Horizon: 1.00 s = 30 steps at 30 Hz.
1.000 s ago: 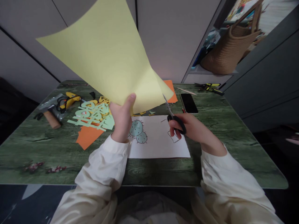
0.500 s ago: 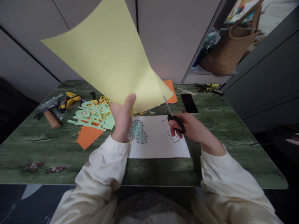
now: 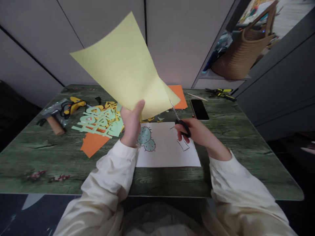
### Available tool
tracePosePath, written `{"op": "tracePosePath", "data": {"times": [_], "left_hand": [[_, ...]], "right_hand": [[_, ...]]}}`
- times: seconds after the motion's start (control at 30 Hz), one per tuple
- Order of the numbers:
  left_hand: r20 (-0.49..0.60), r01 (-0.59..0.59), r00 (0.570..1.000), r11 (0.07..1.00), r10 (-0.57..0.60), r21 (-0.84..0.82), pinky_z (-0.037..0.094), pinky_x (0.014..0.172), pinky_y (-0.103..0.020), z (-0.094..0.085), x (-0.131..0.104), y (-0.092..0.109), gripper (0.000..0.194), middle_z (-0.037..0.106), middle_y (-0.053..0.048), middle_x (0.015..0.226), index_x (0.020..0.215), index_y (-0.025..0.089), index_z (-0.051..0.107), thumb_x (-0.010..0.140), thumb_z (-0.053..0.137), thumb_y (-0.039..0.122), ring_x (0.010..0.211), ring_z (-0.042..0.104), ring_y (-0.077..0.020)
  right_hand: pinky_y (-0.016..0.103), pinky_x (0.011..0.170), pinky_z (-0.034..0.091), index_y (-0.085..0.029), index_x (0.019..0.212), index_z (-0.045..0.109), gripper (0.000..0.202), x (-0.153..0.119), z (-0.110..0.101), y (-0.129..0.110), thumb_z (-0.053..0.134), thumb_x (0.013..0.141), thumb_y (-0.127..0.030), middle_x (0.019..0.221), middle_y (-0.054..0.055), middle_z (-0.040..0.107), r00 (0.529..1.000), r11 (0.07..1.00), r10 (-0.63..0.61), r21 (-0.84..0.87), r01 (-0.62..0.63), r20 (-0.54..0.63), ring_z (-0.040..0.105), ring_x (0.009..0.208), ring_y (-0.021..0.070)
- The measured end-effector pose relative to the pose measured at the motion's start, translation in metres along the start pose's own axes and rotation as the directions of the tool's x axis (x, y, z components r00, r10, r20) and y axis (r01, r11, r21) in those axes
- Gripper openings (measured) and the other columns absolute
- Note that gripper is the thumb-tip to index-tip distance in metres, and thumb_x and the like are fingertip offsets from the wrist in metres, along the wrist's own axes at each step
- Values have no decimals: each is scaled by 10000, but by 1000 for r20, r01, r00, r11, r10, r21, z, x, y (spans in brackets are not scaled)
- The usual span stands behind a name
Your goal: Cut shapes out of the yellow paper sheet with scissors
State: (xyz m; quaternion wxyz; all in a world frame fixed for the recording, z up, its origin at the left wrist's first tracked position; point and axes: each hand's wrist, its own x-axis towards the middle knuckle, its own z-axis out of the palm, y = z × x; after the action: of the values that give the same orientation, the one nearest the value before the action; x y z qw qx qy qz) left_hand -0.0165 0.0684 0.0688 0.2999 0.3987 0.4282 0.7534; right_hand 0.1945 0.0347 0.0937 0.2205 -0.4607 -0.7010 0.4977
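Observation:
A large sheet of yellow paper (image 3: 123,68) is held up above the table, gripped at its lower edge by my left hand (image 3: 133,121) with the thumb on the near face. My right hand (image 3: 193,131) is closed around the black handles of a pair of scissors (image 3: 183,127). The blades point up and left and meet the paper's right part; the far blade is partly hidden by the sheet. Under both hands lies a white sheet (image 3: 167,154) with green dotted round shapes and a small outlined box drawn or stuck on it.
Green and yellow paper cutouts (image 3: 98,119) are piled at left, by an orange piece (image 3: 94,144), a hammer (image 3: 55,124) and a yellow tool (image 3: 76,104). A phone (image 3: 199,109), a thin stick (image 3: 197,96), yellow-black pliers (image 3: 221,93) and orange paper (image 3: 179,93) lie towards the back.
The yellow sheet has come lower and its top tilts differently. My left hand has shifted slightly right, and my right hand with the scissors slightly left.

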Motion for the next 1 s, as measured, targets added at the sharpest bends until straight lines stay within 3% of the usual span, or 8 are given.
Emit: {"op": "tracePosePath", "data": {"times": [0.4,1.0], "left_hand": [[-24,82,996,997,-82,-5,510,852,-348,2,1,-10,431,658,-138,1073,1031,120,625,652,727,298,945,634,-220],[-13,164,986,980,-166,-115,523,830,-324,1,1,-9,428,652,-147,1099,1050,115,630,654,736,235,934,647,-219]], "right_hand": [[203,350,317,-159,627,498,354,17,3,19,522,815,-458,543,21,624,1000,999,20,41,-19,-20,431,329,49],[188,325,281,-153,647,523,335,15,1,20,538,813,-444,510,1,604,1000,997,-14,82,13,3,392,315,40]]}}
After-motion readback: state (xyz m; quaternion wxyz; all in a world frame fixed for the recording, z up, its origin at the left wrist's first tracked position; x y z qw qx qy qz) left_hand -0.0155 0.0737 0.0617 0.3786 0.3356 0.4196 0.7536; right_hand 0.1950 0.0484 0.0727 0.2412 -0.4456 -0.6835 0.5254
